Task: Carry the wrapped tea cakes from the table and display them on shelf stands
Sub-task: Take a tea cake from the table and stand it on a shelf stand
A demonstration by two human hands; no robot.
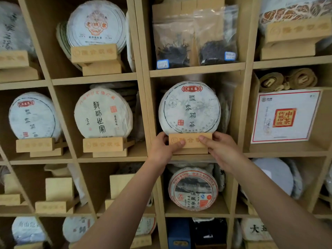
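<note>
Above my hands I see two clear plastic bags of dark loose tea (195, 42); to their right a white square box with a red seal (285, 115), coiled tan bands (287, 79) atop it.

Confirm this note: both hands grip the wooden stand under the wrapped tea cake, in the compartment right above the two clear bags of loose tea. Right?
Not quite. The head view shows the compartment right below the two clear bags, not above. The rest holds: left hand and right hand grip the wooden stand under the wrapped tea cake.
</note>
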